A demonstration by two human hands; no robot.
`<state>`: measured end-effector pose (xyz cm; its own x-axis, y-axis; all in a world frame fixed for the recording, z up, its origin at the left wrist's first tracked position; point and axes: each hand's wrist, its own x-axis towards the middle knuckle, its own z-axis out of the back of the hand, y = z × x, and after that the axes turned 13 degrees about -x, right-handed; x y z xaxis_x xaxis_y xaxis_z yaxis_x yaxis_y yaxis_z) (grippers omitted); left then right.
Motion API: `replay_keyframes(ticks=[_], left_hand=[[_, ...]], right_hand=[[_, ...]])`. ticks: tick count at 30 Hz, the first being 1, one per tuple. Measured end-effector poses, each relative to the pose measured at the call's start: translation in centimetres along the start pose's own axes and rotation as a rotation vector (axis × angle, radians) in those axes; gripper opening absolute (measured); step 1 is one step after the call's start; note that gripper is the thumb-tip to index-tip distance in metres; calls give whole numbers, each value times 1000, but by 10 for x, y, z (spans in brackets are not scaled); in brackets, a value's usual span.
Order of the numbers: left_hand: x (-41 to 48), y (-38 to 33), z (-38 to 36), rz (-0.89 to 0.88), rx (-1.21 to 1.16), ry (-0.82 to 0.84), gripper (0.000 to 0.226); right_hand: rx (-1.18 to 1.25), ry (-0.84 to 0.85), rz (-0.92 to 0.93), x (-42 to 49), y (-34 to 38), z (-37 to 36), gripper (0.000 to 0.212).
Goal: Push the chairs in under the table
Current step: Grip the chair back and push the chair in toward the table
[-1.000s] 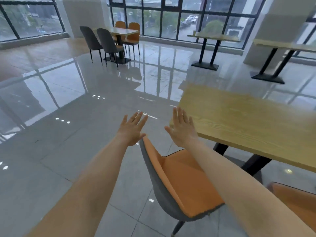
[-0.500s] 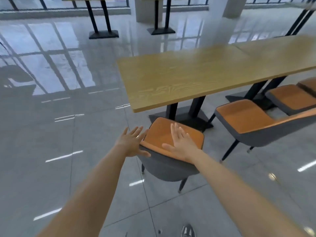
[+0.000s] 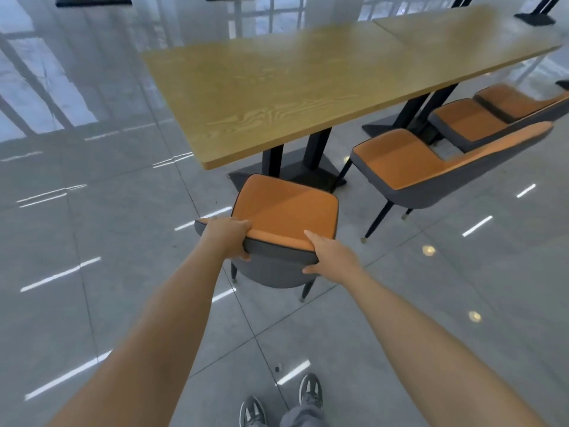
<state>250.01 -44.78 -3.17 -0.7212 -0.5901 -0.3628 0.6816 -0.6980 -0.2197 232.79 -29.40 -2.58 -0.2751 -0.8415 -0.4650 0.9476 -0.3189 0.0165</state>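
An orange chair (image 3: pixel 286 208) with a grey back stands in front of me, its seat facing the near end of a long wooden table (image 3: pixel 277 87). The seat's front edge lies just short of the tabletop's edge. My left hand (image 3: pixel 228 235) grips the left end of the chair's backrest top, fingers over the rim. My right hand (image 3: pixel 331 257) holds the right end of the same backrest, thumb on the grey rear side.
A second orange chair (image 3: pixel 409 164) stands to the right, pulled out from the table's long side, with two more orange chairs (image 3: pixel 480 118) behind it. Black table pedestal (image 3: pixel 295 171) sits under the tabletop. My shoes (image 3: pixel 309 392) are on the glossy grey tiles.
My view has tilted down. Both hands, spread open half a second ago over the backrest, have dropped and closed on its top edge.
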Motion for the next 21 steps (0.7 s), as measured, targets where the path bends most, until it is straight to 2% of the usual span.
replay_keyframes(ticks=[3,5,14,21], left_hand=[[2,3,-5,-37,26,-63,40],[5,6,-5,-74,28,-89,31],[8,-15,0,-76,41,-15,23],[17,-86,-9,2,-1,-38,23]], right_hand=[[-64,-124,-21,5,1,-8,55],[-64,-171,-22,8,1,-11,47],[-53,-160,64,12,-24,-8,44],[-154,-110,175,18,-103,10,45]])
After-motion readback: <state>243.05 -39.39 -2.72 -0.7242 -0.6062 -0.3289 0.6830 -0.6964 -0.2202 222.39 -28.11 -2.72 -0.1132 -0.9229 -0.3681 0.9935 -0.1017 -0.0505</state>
